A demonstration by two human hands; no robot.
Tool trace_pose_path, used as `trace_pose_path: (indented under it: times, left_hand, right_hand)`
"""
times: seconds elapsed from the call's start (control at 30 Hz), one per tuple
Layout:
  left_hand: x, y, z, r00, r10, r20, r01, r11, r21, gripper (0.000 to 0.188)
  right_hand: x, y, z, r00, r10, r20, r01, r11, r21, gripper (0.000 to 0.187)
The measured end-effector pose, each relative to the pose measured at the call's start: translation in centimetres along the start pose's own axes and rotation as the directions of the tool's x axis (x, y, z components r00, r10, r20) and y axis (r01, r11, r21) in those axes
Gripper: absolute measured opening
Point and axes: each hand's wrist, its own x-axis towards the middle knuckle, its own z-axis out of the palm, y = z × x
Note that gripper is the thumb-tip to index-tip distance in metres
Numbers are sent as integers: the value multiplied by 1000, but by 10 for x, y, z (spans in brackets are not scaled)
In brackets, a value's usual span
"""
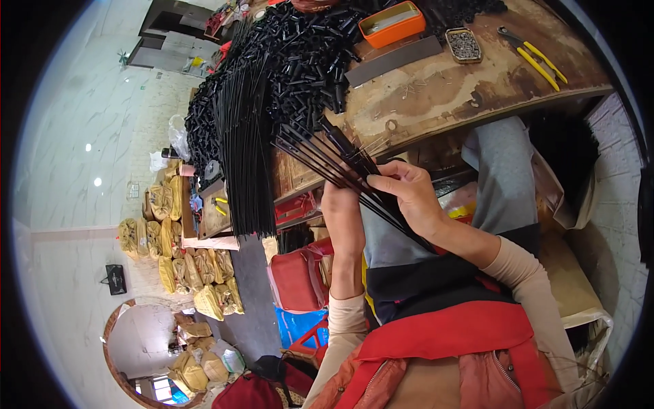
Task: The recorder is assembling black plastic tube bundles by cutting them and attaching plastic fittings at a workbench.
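My left hand [343, 208] is closed round a bundle of thin black rods [310, 158] in front of the table's edge. The rods slant from the upper left down towards my lap. My right hand [414, 196] pinches at the same bundle from the other side, its thumb and fingertips beside dark tubular pieces [352, 155] among the rods. What exactly lies between those fingertips is hidden. Beyond my hands, a thick sheaf of long black rods [246, 146] hangs over the table's front edge. Behind it spreads a heap of short black plastic pieces [300, 75].
On the wooden table [436, 102] are an orange tray [392, 24], a dark flat strip [394, 61], a small tin of metal bits [464, 45] and yellow-handled pliers [538, 63]. Left on the floor, yellow wrapped packages [163, 232] are stacked. A red padded stool [298, 276] stands nearby.
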Motion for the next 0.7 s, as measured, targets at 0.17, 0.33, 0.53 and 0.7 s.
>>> trace_pose_path:
  times: [0.17,0.33,0.53,0.7]
  left_hand:
    - [3,2,-9,999,-6,-42,-11,928,-374,22]
    - [-1,3,-1,999,25,-41,-39,924,-379,22]
    - [0,0,0,997,61,-50,-75,930,-361,23]
    - [4,5,-3,999,39,1,-37,966,-256,23]
  right_hand:
    - [-7,2,14,998,-57,15,57,997,-48,8]
    - [-7,1,11,992,-122,39,122,992,6,14]
    - [8,-4,-2,990,42,132,-56,993,106,18]
    - [12,-1,0,991,44,124,-62,987,149,15]
